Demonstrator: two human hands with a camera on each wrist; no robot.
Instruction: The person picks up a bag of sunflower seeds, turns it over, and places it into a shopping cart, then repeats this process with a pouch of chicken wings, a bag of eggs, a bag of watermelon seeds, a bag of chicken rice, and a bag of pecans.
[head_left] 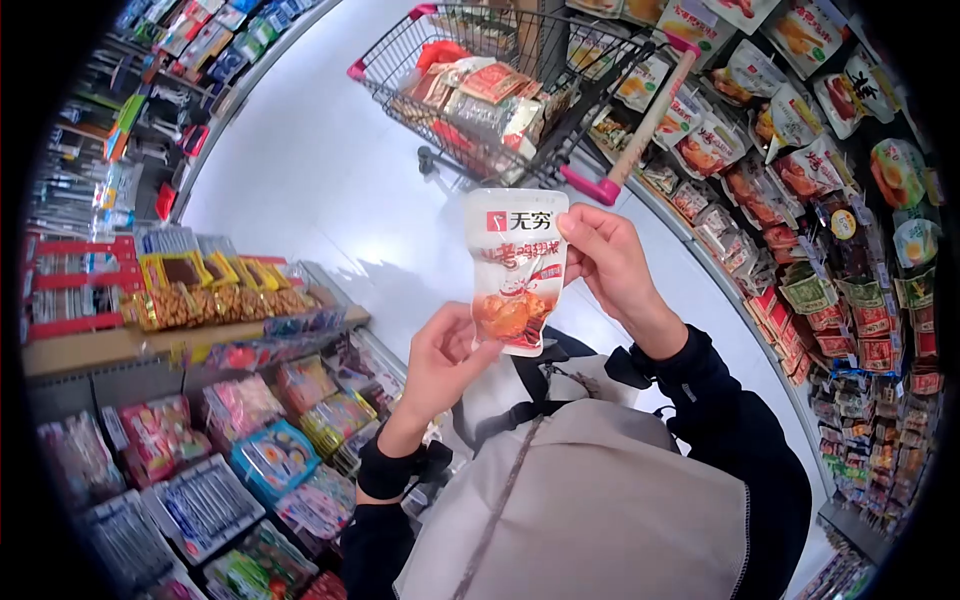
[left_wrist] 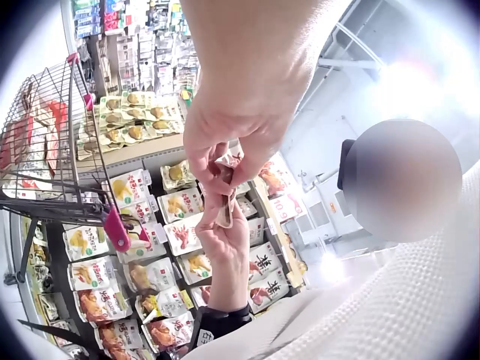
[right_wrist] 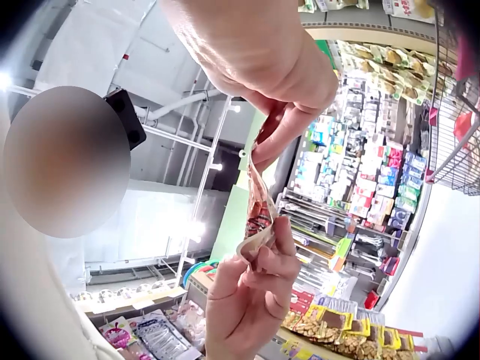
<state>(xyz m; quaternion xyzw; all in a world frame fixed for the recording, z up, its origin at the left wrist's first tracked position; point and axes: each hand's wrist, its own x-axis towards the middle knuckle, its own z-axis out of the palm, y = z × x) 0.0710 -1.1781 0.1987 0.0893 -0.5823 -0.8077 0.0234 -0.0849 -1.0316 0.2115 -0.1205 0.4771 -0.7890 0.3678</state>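
Observation:
A white and red snack packet (head_left: 518, 275) with a food picture is held upright in front of the body, its printed face toward the head camera. The left hand (head_left: 440, 362) pinches its lower left edge between thumb and fingers. At the upper right edge, the right hand (head_left: 618, 275) pinches it. Seen edge-on in the right wrist view, the packet (right_wrist: 260, 217) looks bent between the right hand (right_wrist: 277, 75) above and the left hand (right_wrist: 251, 300) below. The left wrist view shows the left hand (left_wrist: 238, 127) above and the right hand (left_wrist: 227, 251) below.
Beyond the packet stands a wire shopping cart (head_left: 470, 115) with several packages inside. Hanging snack packets (head_left: 790, 180) line the shelves on the right. A shelf ledge (head_left: 95, 352) with yellow nut bags (head_left: 215, 300) is on the left. Pale floor (head_left: 285, 170) runs between.

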